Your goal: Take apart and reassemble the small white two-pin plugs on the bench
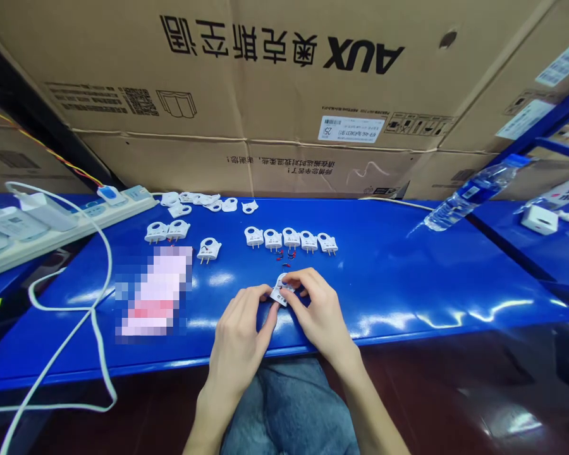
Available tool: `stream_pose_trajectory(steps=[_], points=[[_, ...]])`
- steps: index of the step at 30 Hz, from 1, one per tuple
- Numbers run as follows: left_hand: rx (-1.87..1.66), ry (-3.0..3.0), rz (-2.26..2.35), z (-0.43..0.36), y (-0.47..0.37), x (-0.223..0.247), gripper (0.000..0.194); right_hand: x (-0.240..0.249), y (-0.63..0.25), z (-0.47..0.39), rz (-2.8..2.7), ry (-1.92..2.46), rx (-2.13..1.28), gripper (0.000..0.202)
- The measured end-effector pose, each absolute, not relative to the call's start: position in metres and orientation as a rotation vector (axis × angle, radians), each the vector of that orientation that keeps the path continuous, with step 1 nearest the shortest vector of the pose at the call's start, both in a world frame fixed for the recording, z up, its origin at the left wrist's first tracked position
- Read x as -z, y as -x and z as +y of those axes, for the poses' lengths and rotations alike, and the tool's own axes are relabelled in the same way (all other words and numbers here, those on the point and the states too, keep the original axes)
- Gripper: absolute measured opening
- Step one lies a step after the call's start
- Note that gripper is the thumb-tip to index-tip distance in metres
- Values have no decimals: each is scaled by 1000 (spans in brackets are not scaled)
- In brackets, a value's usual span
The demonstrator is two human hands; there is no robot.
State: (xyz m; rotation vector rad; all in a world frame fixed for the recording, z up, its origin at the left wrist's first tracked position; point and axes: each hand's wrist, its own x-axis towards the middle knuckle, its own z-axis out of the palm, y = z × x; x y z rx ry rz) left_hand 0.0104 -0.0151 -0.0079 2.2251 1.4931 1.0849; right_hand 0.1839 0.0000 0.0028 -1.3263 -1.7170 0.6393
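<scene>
Close to the table's front edge, a small white plug housing with a ring-shaped top (281, 292) is held between both hands. My left hand (237, 332) pinches it from the left with thumb and fingertips. From the right, the thumb and fingers of my right hand (320, 309) close on its face, partly covering it. A row of similar white two-pin plugs (291, 237) lies just beyond my hands. Between that row and my hands are small red-and-black wire pieces (279, 255). One more plug (209, 249) lies to the left of the row.
Two plugs (156, 232) lie farther left, above a pixelated pink area (154, 291). White ring-shaped parts (229, 204) sit along the back, before a large cardboard box (246, 101). A power strip (71, 221) and looping white cable (97, 328) occupy the left; a water bottle (474, 194) lies right.
</scene>
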Motion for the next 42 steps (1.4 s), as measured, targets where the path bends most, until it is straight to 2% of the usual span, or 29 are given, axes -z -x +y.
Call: stream_pose_trajectory(steps=[9,18,27,33,36,42], points=[[-1058,-2191,1628,-14,-14,6,13,-5,-183,-1,-1684,1330,-612,24],[-1076,-2341,1583,-16,-13,1,22,-3,-184,0,-1733,1367,-496,22],[-934,-2545,1978,-16,-8,1,28,-5,-184,0,-1749,1364,-494,20],[-821,-2600,2005,9,15,-9,31,-5,-184,-1,-1765,1373,-479,20],[-695,-2639,1991,24,24,-12,34,-2,-183,0,-1787,1398,-403,27],[-622,-2666,1989,40,29,-12,41,6,-179,4,-1938,1491,-243,54]])
